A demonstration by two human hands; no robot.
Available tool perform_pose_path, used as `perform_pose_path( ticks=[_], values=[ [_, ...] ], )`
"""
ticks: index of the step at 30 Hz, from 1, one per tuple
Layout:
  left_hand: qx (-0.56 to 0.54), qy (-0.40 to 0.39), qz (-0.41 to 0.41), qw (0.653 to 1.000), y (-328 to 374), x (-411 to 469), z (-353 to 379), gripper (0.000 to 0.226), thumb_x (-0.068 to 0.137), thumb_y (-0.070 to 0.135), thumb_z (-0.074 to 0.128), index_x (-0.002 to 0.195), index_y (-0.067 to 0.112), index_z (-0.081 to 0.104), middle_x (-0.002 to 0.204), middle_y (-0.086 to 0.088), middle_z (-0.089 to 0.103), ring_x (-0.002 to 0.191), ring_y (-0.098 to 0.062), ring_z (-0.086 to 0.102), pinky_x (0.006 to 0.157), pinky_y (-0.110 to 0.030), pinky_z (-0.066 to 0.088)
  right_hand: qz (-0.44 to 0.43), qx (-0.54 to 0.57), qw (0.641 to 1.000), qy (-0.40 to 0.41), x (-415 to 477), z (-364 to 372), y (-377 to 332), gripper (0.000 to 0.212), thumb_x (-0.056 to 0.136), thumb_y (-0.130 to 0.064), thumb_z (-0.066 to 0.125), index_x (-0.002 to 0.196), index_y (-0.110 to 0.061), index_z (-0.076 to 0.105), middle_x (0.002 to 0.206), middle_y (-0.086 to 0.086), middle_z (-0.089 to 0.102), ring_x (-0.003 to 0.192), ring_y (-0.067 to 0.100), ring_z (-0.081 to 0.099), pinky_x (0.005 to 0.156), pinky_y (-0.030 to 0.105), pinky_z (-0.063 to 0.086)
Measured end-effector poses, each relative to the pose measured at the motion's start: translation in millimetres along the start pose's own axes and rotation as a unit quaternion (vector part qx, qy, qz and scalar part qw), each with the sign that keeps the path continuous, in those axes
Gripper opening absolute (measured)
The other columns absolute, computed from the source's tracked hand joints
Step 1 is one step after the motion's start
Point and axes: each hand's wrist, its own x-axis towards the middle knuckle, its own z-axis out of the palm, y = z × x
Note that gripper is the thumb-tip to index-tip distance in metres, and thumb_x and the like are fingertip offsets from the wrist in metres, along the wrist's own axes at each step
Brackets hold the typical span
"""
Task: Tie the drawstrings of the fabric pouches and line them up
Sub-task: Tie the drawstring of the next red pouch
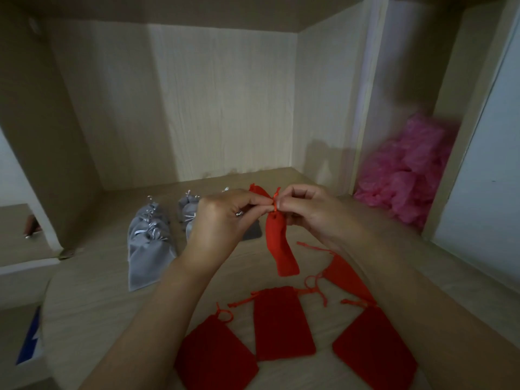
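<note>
My left hand (222,220) and right hand (309,215) both pinch the drawstring (275,197) of a red pouch (281,249) that looks limp and light — I'd grip cord, not cloth.

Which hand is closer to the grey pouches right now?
Left. The left hand hovers just right of the grey pouches, partly covering them in this view; the right hand sits farther right, across the held red pouch whose drawstring both hands pinch.

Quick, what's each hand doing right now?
Left hand: closed, pinching the drawstring of the hanging red pouch.
Right hand: closed, pinching the same drawstring.
</note>
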Motion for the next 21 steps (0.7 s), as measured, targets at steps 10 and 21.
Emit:
perform_pose_path(
  ticks=[10,21],
  values=[
    [0.016,0.063,-0.035,0.997,1.3,2.0,5.8,0.003,0.08,0.012,0.07,0.079,0.01,0.068,0.087,0.006,0.061,0.078,-0.002,0.058,0.072,-0.013,0.045,-0.091,-0.075,0.99,0.074,3.5,2.5,-2.8,0.011,0.07,-0.007,0.06,0.062,-0.014,0.06,0.051,-0.006,0.051,0.05,0.004,0.041,0.05,0.018,0.033],
    [-0.317,-0.003,-0.331,0.889,5.6,4.0,13.7,0.026,0.093,0.015,0.049,0.076,0.005,0.065,0.066,0.0,0.066,0.064,-0.006,0.059,0.065,-0.014,0.049,-0.07,-0.025,0.991,0.112,7.9,-5.5,3.9,0.015,0.07,-0.01,0.061,0.057,-0.018,0.061,0.054,-0.002,0.052,0.051,0.004,0.045,0.052,0.018,0.039]
  ],
)
